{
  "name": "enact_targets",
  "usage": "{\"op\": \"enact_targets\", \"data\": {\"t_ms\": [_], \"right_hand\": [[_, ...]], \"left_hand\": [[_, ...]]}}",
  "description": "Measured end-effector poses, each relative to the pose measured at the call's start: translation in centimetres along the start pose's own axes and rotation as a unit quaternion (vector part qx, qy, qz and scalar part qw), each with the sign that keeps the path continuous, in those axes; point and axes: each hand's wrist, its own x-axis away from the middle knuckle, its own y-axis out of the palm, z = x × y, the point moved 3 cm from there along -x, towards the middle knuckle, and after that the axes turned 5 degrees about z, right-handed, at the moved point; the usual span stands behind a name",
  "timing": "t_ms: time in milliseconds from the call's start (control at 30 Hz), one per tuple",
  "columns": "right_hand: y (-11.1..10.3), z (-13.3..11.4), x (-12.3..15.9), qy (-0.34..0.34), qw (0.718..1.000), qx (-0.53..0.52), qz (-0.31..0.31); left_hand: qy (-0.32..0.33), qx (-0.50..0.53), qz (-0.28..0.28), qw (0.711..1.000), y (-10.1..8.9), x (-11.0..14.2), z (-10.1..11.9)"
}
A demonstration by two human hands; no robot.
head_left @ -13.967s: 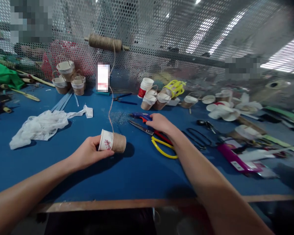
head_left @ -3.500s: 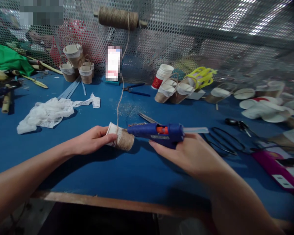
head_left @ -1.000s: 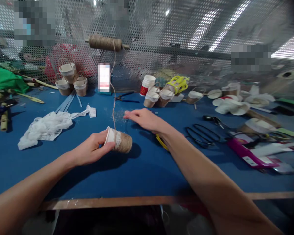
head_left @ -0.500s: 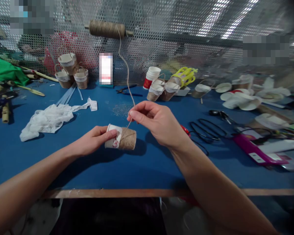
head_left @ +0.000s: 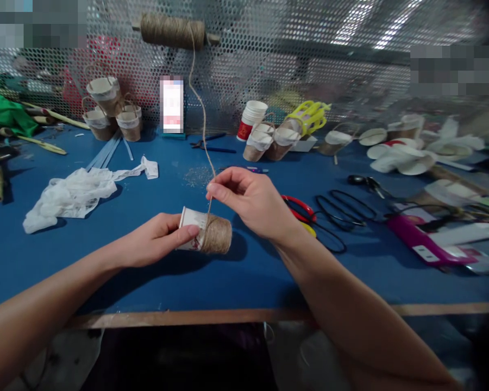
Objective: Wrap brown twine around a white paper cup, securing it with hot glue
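My left hand grips the white, printed rim end of a paper cup, which lies on its side in the air above the table. Twine is wound around the cup's base half. Between thumb and forefinger, my right hand pinches the strand just above the cup. That strand runs up to a spool of jute twine mounted on a rod in front of the perforated metal screen. My right palm and lower fingers are partly hidden.
Twine-wrapped cups with handles stand at the back left, near a phone. Crumpled white lace lies at left. Pliers, more cups and red-handled scissors are beyond my hands. A purple glue gun rests at right.
The cup has turned in my left hand and the twine now meets it at a different spot. My right hand has shifted slightly left. The whole view has moved a little.
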Motion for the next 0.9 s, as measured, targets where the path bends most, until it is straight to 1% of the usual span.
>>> {"op": "enact_targets", "data": {"t_ms": [267,367,667,900], "right_hand": [[0.2,0.6,-0.1,0.023,0.999,0.029,-0.013],[0.2,0.7,-0.1,0.031,0.999,0.04,-0.02],[0.4,1.0,0.3,0.06,0.995,0.065,-0.051],[0.5,1.1,0.2,0.054,0.993,0.09,-0.06]], "left_hand": [[0.053,-0.051,-0.008,0.997,0.0,0.3,0.3],[0.084,-0.081,-0.008,0.993,0.0,0.4,0.6],[0.172,-0.167,0.006,0.971,0.0,0.6,0.9],[0.222,-0.21,0.02,0.952,0.0,0.8,1.2]]}}
